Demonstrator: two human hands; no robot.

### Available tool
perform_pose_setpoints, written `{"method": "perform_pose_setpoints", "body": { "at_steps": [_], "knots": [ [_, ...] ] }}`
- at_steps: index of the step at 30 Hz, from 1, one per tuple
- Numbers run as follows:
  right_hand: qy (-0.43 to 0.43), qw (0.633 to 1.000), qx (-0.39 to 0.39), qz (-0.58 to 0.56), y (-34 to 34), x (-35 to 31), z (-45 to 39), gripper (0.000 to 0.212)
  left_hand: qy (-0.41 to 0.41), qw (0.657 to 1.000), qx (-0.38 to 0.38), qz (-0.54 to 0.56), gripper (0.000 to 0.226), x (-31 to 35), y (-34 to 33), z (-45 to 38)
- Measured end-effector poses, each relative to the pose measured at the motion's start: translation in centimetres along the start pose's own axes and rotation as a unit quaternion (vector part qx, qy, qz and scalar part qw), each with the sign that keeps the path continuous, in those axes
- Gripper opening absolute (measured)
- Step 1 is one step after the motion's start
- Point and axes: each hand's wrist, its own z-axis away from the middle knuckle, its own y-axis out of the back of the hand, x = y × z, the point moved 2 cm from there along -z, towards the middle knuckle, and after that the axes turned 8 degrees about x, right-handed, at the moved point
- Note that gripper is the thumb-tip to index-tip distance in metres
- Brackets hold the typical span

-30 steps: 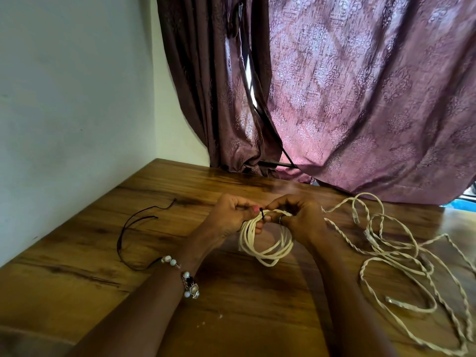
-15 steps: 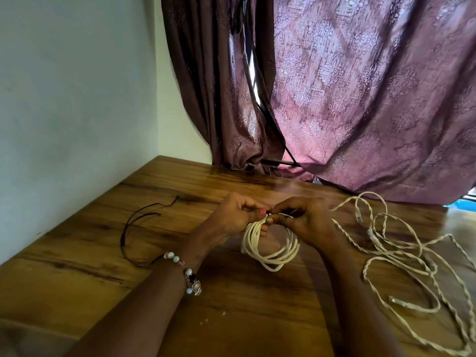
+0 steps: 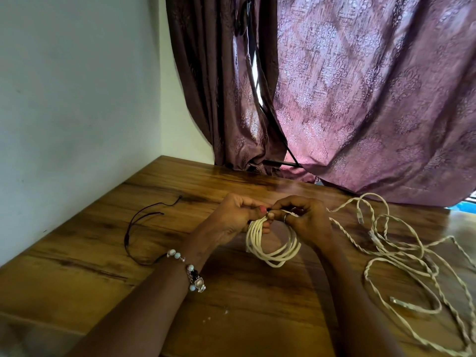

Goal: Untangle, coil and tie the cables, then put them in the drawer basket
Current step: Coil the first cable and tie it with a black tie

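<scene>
— Several loops of the cream coiled cable [image 3: 273, 249] are hanging between our hands, just above the wooden table [image 3: 257, 313].

— Are we gripping it on both sides?

— Yes. Our left hand [image 3: 231, 220] is curling round the top of the bundle, and our right hand [image 3: 306, 222] is pinching something small and dark at the same spot; we cannot tell what.

— And beyond that?

— The loose twisted cable [image 3: 401, 256] is sprawling on the table to our right, a thin black cord [image 3: 134, 228] is lying to our left, and patterned curtains [image 3: 360, 99] are hanging behind.
</scene>
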Motion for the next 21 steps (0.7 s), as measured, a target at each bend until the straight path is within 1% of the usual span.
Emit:
{"method": "perform_pose_setpoints", "body": {
  "at_steps": [4, 8, 10, 12, 16, 19, 21],
  "knots": [
    [-0.007, 0.999, -0.030, -0.026, 0.47, 0.13, -0.21, 0.015, 0.019, 0.999, 0.011, 0.028, 0.019, -0.13, -0.22, 0.07],
    [-0.033, 0.997, -0.062, -0.032, 0.79, 0.24, -0.06, 0.025, 0.031, 0.998, 0.032, 0.052, 0.019, -0.25, -0.22, 0.02],
    [-0.052, 0.995, -0.065, -0.059, 0.75, 0.35, 0.02, 0.028, 0.035, 0.996, 0.046, 0.067, 0.018, -0.21, -0.20, -0.05],
    [-0.064, 0.994, -0.059, -0.065, 0.72, 0.56, 0.01, 0.028, 0.036, 0.995, 0.054, 0.071, 0.017, -0.20, -0.20, -0.10],
    [-0.071, 0.996, -0.033, -0.053, 0.44, 0.43, -0.03, 0.020, 0.039, 0.995, 0.058, 0.073, 0.020, -0.29, -0.21, -0.07],
    [-0.071, 0.996, -0.016, -0.044, 0.07, 0.07, -0.03, 0.023, 0.037, 0.995, 0.058, 0.072, 0.020, -0.31, -0.29, -0.02],
    [-0.074, 0.996, -0.011, -0.041, -0.09, 0.08, -0.03, 0.021, 0.034, 0.995, 0.062, 0.071, 0.020, -0.29, -0.31, 0.01]
  ]
}}
